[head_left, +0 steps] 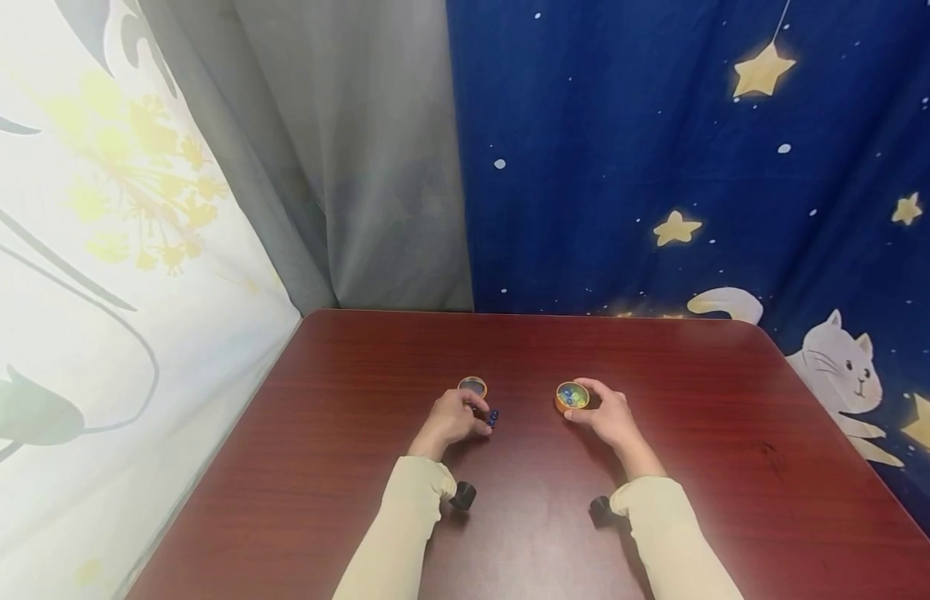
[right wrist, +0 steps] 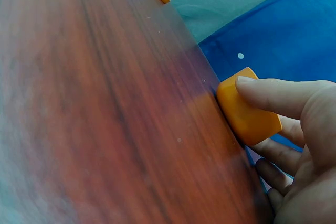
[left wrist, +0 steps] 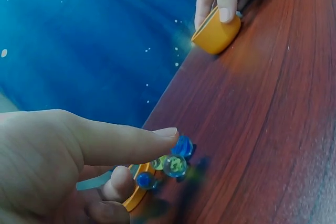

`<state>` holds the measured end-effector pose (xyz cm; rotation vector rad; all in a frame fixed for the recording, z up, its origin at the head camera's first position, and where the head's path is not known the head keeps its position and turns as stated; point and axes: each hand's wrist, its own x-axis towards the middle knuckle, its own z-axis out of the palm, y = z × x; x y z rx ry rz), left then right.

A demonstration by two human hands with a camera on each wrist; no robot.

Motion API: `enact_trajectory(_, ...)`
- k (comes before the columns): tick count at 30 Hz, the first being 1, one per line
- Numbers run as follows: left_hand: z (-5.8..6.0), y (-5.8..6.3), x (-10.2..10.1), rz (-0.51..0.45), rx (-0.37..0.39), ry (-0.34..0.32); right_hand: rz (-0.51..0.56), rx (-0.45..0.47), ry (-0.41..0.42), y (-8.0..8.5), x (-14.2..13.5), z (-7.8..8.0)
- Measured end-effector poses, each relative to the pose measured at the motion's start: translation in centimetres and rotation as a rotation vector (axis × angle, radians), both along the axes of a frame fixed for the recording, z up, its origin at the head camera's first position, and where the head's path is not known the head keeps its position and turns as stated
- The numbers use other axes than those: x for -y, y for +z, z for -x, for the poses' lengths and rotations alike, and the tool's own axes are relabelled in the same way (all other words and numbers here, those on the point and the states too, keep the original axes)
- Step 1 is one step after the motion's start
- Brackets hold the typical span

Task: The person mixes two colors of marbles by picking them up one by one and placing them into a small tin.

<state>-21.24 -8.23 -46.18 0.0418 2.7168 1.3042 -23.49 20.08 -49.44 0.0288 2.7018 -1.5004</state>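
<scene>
My left hand (head_left: 452, 417) holds several glass marbles (left wrist: 175, 165) between its thumb and curled fingers, low over the table. Some are blue and others clear with green swirls. Just behind these fingers sits a second orange-rimmed round container (head_left: 472, 385), dark inside and partly covered by the hand. On the right, my right hand (head_left: 609, 418) grips a small orange cup (right wrist: 247, 108) by its side, thumb on the near wall and fingers on the far one. Blue and greenish marbles show inside that cup in the head view.
Both hands work above a reddish-brown wooden table (head_left: 532, 517). Behind its far edge hang a grey curtain (head_left: 382, 167) and a blue star-patterned curtain (head_left: 585, 167). A pale patterned cloth (head_left: 97, 333) hangs along the left side. A black device sits at each wrist.
</scene>
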Motion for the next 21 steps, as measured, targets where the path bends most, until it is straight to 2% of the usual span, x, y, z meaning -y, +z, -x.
enact_trajectory(6,0.0,-0.6,0.3,-0.027,0.021,0.005,0.008,0.001,-0.005,-0.1,0.0,-0.1)
enact_trajectory(21,0.3,-1.2,0.6,0.023,0.005,0.0,0.009,-0.008,0.002,0.1,0.0,0.0)
